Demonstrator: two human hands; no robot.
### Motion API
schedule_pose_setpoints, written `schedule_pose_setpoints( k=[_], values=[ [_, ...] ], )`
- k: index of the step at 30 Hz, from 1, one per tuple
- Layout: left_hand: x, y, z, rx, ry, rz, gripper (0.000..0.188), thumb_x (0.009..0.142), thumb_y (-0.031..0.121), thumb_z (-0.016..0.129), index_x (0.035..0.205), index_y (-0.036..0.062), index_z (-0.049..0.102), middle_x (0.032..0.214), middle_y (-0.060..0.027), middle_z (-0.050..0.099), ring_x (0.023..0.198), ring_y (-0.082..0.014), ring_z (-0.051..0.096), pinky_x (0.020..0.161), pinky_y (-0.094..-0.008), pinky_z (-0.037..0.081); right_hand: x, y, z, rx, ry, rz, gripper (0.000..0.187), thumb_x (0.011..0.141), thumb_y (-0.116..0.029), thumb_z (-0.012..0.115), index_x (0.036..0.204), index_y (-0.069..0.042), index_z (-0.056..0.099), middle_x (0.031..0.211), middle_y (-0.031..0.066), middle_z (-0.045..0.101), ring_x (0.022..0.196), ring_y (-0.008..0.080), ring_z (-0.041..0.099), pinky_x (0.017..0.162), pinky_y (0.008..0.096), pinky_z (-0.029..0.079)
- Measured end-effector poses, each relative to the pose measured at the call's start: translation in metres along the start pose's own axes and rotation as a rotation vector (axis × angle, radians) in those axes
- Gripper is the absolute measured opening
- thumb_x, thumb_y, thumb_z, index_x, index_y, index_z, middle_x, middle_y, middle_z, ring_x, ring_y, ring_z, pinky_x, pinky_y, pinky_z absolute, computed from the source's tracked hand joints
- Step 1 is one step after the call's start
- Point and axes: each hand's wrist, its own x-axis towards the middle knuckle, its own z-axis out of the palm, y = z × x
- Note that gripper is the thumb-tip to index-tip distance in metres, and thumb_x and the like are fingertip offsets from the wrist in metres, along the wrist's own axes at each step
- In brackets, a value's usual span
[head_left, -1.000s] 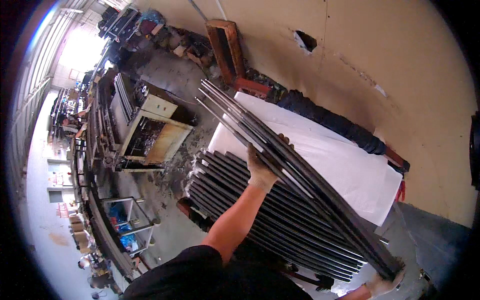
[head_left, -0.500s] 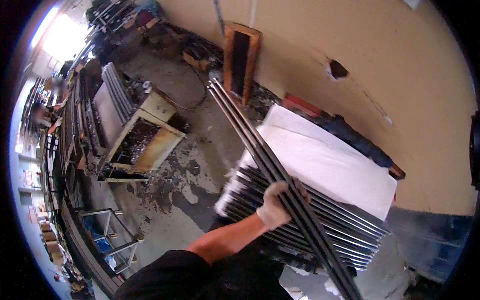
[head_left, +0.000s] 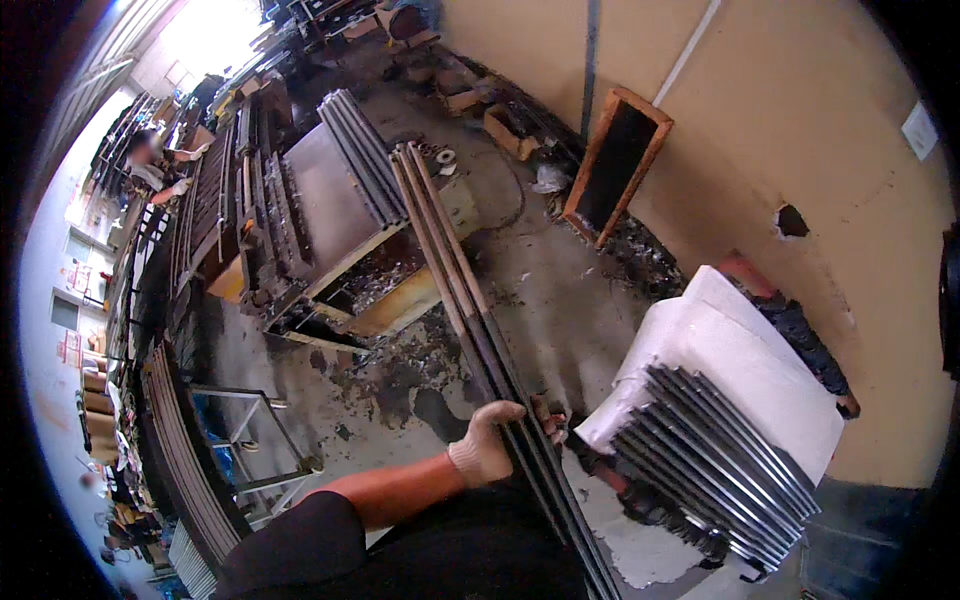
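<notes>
My left hand point(head_left: 484, 446), in a pale knit glove, is wrapped around a bundle of long, dark metal bars point(head_left: 478, 330). Fingertips show past the bundle's far side. The bars slant from upper left down to the bottom edge, their far ends near a metal-topped bench point(head_left: 318, 205). On that bench lie several similar grey bars point(head_left: 358, 150). To the right of my hand, a row of shiny metal bars point(head_left: 710, 460) rests on white padding sheet point(head_left: 745, 360). My right hand is out of the picture.
A wheeled metal frame cart point(head_left: 262, 440) stands at the left, by a stack of long brown strips point(head_left: 185, 430). A wood-framed dark panel point(head_left: 618, 165) leans against the tan wall point(head_left: 740, 120). Cardboard boxes point(head_left: 512, 135) sit along it. A co-worker point(head_left: 155, 165) is far left.
The view has turned left. My left hand has carried the bars away from the padded pile, leftward toward the bench, still gripping them.
</notes>
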Motion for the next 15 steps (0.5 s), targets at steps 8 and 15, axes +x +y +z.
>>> schedule_pose_setpoints(
  k=[8,15],
  values=[
    [-0.083,0.095,-0.113,0.024,0.206,0.146,0.026,0.09,0.022,0.067,0.109,0.0041,0.07,0.108,-0.0126,0.071,0.111,-0.0343,0.067,0.113,-0.0575,0.052,-0.126,0.041,0.021,0.095,-0.077,0.06,0.015,0.086,-0.029,0.086,0.083,-0.017,0.078,0.08,0.0007,0.078,0.074,0.0228,0.076,0.065,0.0413,0.059],
    [-0.126,0.232,-0.209,-0.011,0.395,0.111,0.025,0.094,0.022,0.067,0.111,0.0053,0.073,0.111,-0.0133,0.073,0.11,-0.0369,0.068,0.109,-0.0568,0.054,-0.258,-0.023,0.098,0.032,-0.096,0.019,0.018,0.085,-0.032,0.088,0.084,-0.017,0.078,0.081,0.0012,0.078,0.075,0.0233,0.077,0.066,0.0423,0.06]
  ],
)
